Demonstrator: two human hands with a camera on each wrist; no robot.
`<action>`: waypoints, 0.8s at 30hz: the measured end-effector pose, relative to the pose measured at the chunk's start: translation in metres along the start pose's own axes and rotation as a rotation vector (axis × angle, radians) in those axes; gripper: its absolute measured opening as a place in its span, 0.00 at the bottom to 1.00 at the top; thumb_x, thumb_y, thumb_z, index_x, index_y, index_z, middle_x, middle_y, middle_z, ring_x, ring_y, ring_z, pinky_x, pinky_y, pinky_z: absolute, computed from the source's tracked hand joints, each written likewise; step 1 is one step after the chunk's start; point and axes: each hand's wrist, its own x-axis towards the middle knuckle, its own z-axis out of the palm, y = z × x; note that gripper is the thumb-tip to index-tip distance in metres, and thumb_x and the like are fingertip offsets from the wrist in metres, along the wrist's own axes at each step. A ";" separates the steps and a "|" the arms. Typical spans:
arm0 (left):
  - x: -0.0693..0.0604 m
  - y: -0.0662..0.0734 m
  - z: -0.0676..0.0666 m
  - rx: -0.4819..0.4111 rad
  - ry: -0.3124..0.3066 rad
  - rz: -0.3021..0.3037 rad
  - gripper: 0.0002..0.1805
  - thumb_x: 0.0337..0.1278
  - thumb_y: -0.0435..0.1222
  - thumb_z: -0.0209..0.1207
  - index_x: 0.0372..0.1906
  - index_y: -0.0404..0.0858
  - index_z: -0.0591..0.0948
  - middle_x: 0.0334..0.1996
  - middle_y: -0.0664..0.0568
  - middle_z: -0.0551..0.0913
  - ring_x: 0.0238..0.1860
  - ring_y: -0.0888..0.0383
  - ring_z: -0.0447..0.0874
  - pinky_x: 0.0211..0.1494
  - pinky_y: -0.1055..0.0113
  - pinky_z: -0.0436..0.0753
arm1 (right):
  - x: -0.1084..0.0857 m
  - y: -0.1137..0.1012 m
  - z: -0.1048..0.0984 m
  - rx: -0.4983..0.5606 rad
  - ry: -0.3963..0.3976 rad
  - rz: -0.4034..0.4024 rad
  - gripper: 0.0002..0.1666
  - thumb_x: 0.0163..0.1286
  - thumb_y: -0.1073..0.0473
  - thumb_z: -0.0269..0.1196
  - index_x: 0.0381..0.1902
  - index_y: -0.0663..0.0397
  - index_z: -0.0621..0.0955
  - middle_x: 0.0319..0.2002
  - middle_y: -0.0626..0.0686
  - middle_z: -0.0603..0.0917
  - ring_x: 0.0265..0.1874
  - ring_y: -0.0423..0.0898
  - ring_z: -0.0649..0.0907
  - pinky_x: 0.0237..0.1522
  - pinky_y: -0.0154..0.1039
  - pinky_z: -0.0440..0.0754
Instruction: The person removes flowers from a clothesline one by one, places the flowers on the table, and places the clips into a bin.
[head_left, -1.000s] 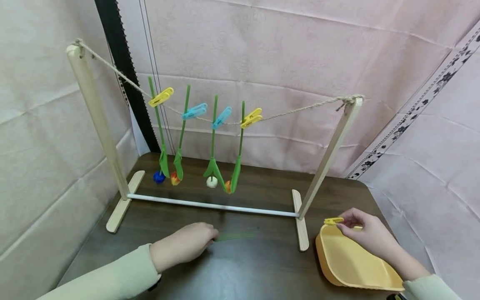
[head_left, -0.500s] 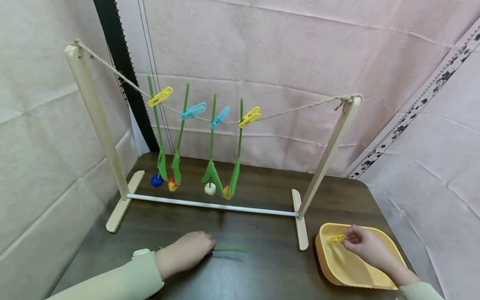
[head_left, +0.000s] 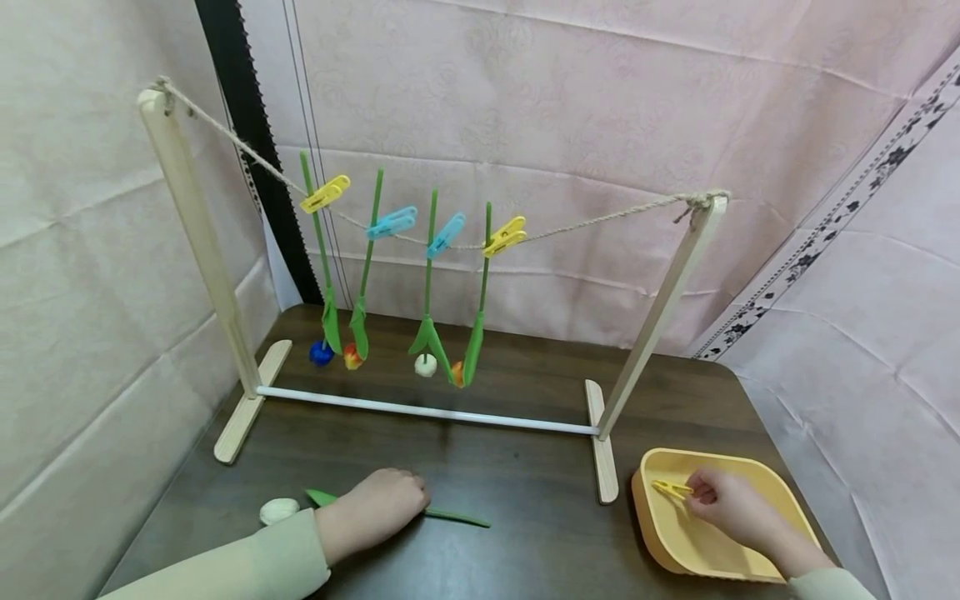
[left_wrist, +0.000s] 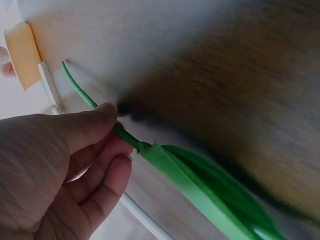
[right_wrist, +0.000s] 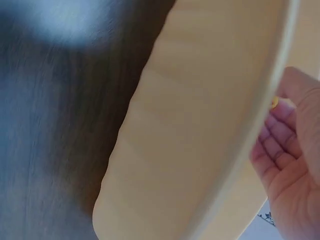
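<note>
At seven o'clock, my left hand (head_left: 382, 502) pinches the white flower (left_wrist: 185, 175) by its stem (head_left: 459, 518). At four, my right hand (head_left: 738, 510) pinches a yellow clothespin (head_left: 671, 489) over or inside the yellow tray (right_wrist: 190, 120). Grip lightly; avoid bending the stem.

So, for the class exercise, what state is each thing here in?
Left grip: pinching the stem
Loose white flower: held by that stem
Right grip: pinching
Held yellow clothespin: open or closed unclear
Four hanging flowers: upside down
Hanging clothespins: clipped on
Rope: tied both ends, sagging
Wooden stand: upright
Yellow tray: upright, open-topped
</note>
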 end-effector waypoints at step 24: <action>0.002 -0.007 -0.003 -0.210 -0.091 -0.022 0.11 0.52 0.35 0.67 0.21 0.47 0.77 0.21 0.61 0.73 0.23 0.64 0.74 0.27 0.66 0.75 | 0.006 -0.014 -0.012 -0.178 0.067 -0.059 0.10 0.58 0.58 0.71 0.34 0.56 0.82 0.31 0.47 0.83 0.30 0.45 0.82 0.32 0.43 0.80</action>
